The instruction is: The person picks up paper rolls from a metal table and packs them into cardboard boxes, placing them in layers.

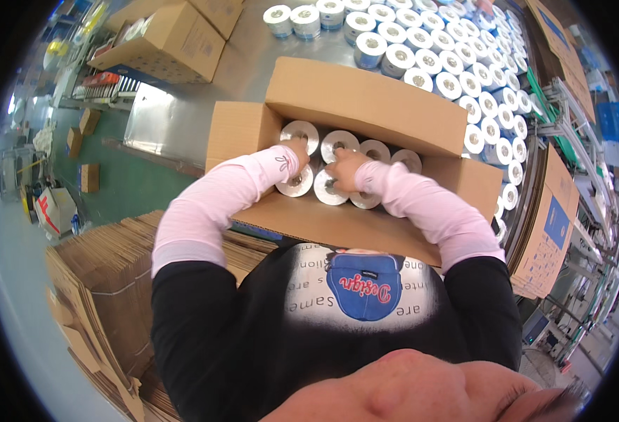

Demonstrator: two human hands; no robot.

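Note:
An open cardboard box [365, 91] stands before me with its flaps spread. Inside it are two rows of white wrapped paper rolls [374, 150] with hollow cores. My left hand [297, 155] grips the leftmost pair, an upper roll [299, 133] and a lower roll [295, 184], with fingers curled at their cores. Beside it, my right hand [348, 170] is closed across the neighbouring pair, its fingers at the upper roll [338, 143] and its thumb side by the lower roll [330, 190]. Some fingertips are hidden in the cores. Pink sleeves cover both forearms.
Many wrapped rolls [429, 60] stand upright on the metal table [246, 77] beyond the box and to its right. Another carton [175, 42] sits at the far left. Flattened cardboard [105, 260] is stacked at my left; more cartons [548, 218] lean at the right.

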